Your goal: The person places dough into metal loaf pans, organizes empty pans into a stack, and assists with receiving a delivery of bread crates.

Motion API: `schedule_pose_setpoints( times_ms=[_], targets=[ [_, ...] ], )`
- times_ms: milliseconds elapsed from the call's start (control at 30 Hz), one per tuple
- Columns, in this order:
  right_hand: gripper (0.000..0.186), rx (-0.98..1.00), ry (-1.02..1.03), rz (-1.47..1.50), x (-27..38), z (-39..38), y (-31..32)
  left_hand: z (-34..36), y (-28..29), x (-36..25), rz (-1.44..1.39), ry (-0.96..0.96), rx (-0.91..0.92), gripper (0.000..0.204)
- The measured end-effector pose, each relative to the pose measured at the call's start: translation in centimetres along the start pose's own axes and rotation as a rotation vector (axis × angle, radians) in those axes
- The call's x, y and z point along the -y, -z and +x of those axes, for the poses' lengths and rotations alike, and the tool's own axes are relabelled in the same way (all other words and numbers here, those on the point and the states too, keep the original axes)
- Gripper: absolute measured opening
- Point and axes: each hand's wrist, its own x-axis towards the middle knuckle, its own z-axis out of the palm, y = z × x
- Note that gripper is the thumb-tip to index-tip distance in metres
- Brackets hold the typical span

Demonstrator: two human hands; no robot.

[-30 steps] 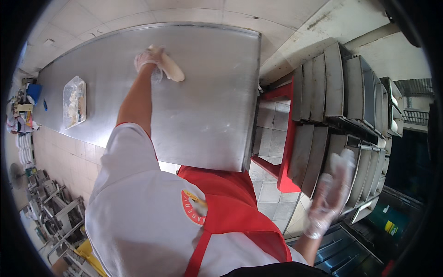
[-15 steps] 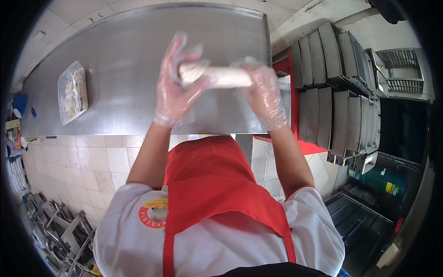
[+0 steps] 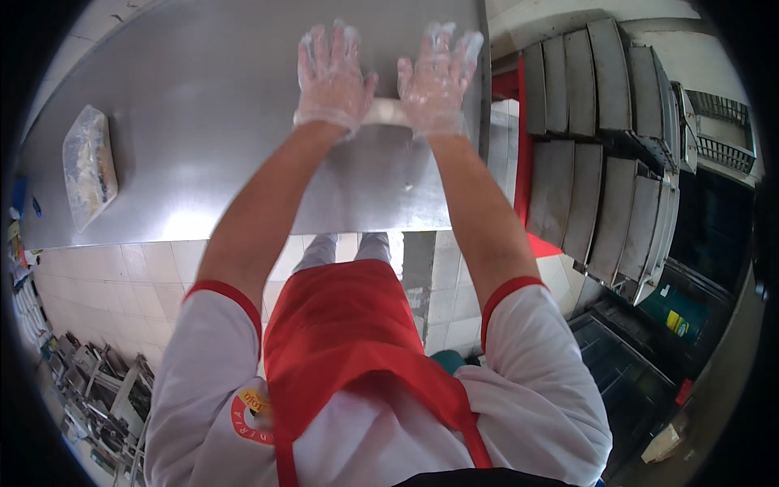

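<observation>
head view: l hand (image 3: 333, 81) & r hand (image 3: 436, 85) spread flat, pale roll (image 3: 387, 113) btwn & partly under them.

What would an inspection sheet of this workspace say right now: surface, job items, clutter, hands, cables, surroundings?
Surface: smooth grey metal tabletop; small pale speck near its front edge.
Job items: pale cylindrical dough roll, lying crosswise, partly hidden by the hands.
Clutter: clear plastic package with pale contents, at left; small blue object farther left.
Hands: left hand and right hand in clear plastic gloves, fingers spread, over the dough roll.
Cables: nothing seen.
Surroundings: rectangular grey metal pans at right; green cylindrical drum lower right.
</observation>
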Motion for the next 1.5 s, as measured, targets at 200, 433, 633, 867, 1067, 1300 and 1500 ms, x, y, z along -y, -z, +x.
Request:
schedule_pose_setpoints(
  times_ms=[200, 433, 633, 867, 1067, 1300, 1500],
  targets=[
    [0.056, 0.512, 0.263, 0.262, 0.4, -9.8, 6.4, -14.3, 4.3, -1.8, -0.27, -0.184, 0.37, 0.065],
    [0.051, 0.431, 0.129, 0.103, 5.3, -9.7, 7.3, -19.8, 4.3, 1.8, -1.57, 0.536, 0.276, 0.07],
    [0.059, 0.651, 0.298, 0.306, 6.2, -8.2, 9.7, -21.3, 3.4, 4.4, -1.539, 0.534, 0.243, 0.07],
    [0.061, 0.613, 0.144, 0.22, -1.8, -11.3, 9.0, -11.5, 1.8, 1.7, -0.763, -0.223, 0.446, 0.069],
    [0.064, 0.401, 0.113, 0.227, -0.3, -13.8, 12.8, -15.3, 4.2, 0.7, -0.501, -0.095, 0.283, 0.063],
    [0.063, 0.428, 0.008, 0.149, 5.9, -17.7, 8.0, -17.3, 3.8, -5.6, -0.073, -0.134, 0.391, 0.071],
    [0.058, 0.046, -0.09, -0.018, -0.6, -2.8, 1.1, -1.3, -1.5, -3.4, 0.039, -0.048, 0.006, 0.071]
  ],
)
